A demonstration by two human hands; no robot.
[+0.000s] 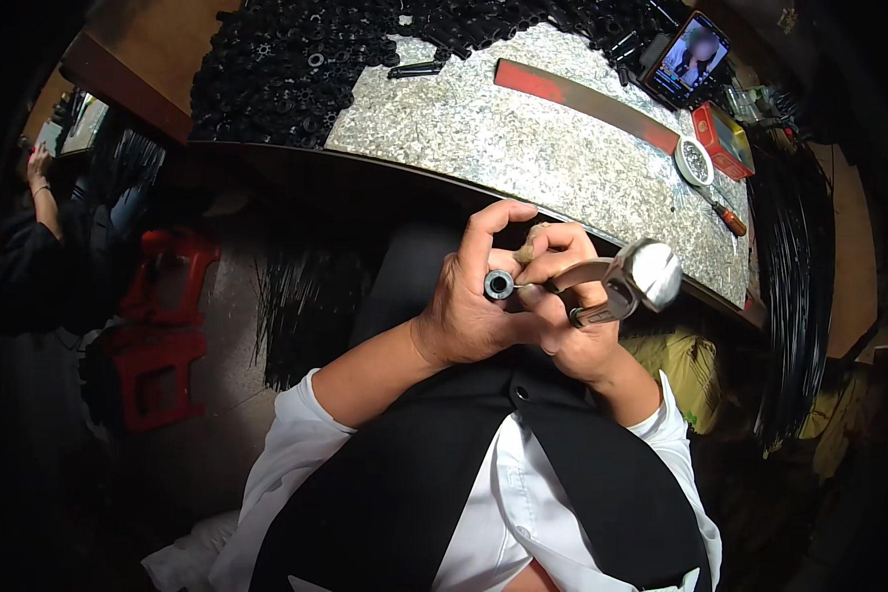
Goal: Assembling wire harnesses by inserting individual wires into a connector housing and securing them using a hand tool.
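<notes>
My left hand [469,301] is closed round a short dark tube [499,285], whose ring-shaped open end faces up. Close beside it, my right hand [584,321] grips a metal hand tool [649,276] with a shiny rounded end and a curved handle part; its exact kind I cannot make out. The right fingertips meet near the tube's side, where a thin pale strand seems to run between them. A tan wrap [531,244] covers a fingertip there. Both hands are held before my chest, just off the table's near edge.
On the speckled table [444,128] lie a heap of black plastic parts [276,89], a red-and-grey flat bar [587,104], a white cup [694,160], a screwdriver [728,219], a red box [722,140] and a phone [691,59]. Black rods [794,296] hang right; a red stool [163,365] stands left near another person [39,237].
</notes>
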